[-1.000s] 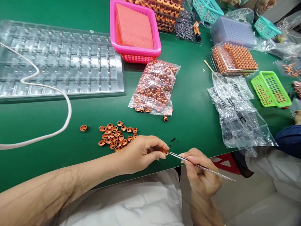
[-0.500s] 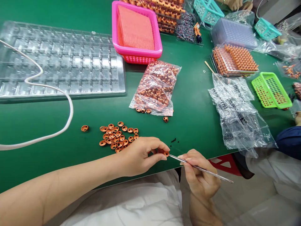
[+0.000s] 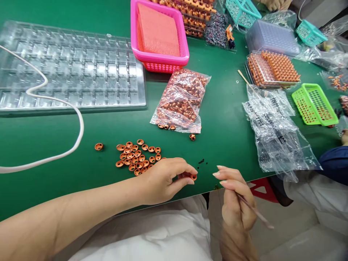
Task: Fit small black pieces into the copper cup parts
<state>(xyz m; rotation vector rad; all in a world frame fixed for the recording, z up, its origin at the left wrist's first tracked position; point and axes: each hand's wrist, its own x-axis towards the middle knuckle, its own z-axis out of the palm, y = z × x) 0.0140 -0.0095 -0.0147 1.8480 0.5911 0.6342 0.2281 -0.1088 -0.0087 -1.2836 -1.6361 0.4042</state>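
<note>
Between thumb and forefinger of my left hand (image 3: 170,179) is a small copper-coloured cup-shaped ring (image 3: 193,177), held just over the table's near edge. My right hand (image 3: 236,197) is to the right of it, apart from the ring. Slim metal tweezers (image 3: 259,215) lie in that hand, their back end blurred and pointing down to the right; their tips are hidden by the fingers. Beside my left wrist lies a loose group of similar copper rings (image 3: 132,156), most with the hollow side up. A few tiny black bits (image 3: 201,161) rest on the table between and beyond my hands.
Further back lie a clear bag of copper rings (image 3: 182,98) and a pink basket (image 3: 160,59). A clear moulded tray (image 3: 78,69) and white cable (image 3: 65,101) are at left. To the right are plastic bags (image 3: 274,127), a green basket (image 3: 314,105) and another person's sleeve (image 3: 335,165).
My right hand has moved away from the ring to the right, and the tweezers' tips have left it. My left hand still holds the ring in nearly the same place.
</note>
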